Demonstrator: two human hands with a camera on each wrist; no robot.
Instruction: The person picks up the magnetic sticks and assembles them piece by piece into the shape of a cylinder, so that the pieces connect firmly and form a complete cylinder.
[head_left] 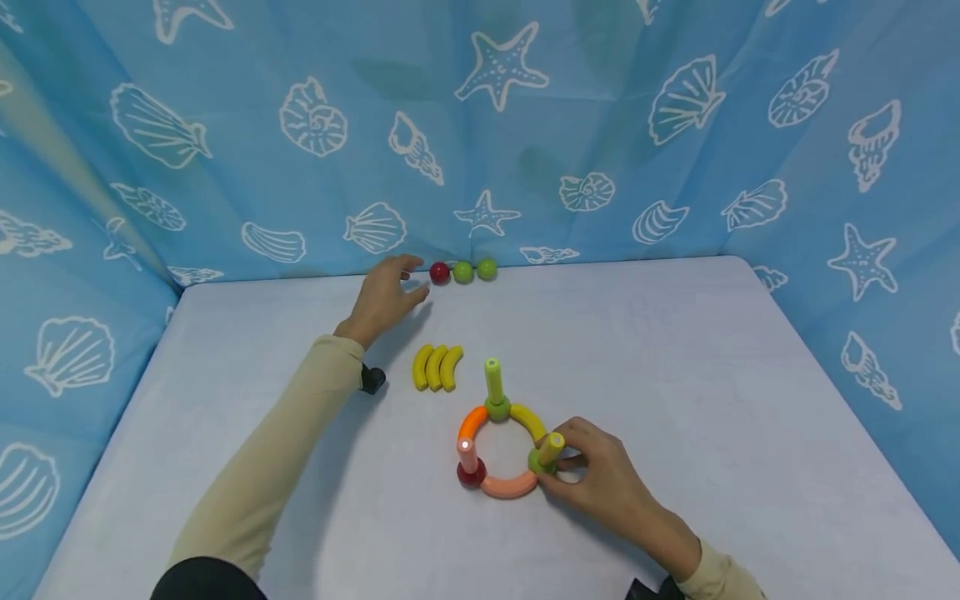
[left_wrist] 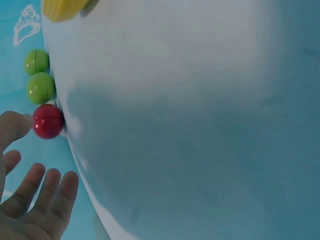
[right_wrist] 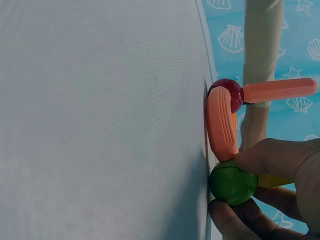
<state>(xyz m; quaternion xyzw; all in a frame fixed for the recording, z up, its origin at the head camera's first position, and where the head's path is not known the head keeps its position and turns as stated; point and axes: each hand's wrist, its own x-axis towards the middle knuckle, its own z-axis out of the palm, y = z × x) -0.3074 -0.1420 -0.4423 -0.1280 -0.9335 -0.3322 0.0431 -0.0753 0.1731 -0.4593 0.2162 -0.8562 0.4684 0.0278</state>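
Observation:
My right hand (head_left: 600,479) holds a green ball (right_wrist: 232,185) between thumb and fingers, at the right corner of a ring on the table. A yellow stick (head_left: 552,447) rises from that ball. The ring joins curved orange (head_left: 471,423), yellow (head_left: 529,419) and salmon (head_left: 510,486) pieces through balls. Another green ball (head_left: 497,409) bears a light green stick (head_left: 492,379), and a dark red ball (head_left: 471,476) bears a salmon stick (right_wrist: 280,90). At the back edge, my left hand (head_left: 384,298) reaches with spread fingers beside a loose red ball (left_wrist: 48,121); nothing is in its grasp.
Two loose green balls (head_left: 463,272) sit in a row right of the red one, along the table's back edge. Three yellow curved pieces (head_left: 437,367) lie side by side behind the ring. A blue shell-patterned curtain (head_left: 465,167) hangs behind the white table (head_left: 712,375).

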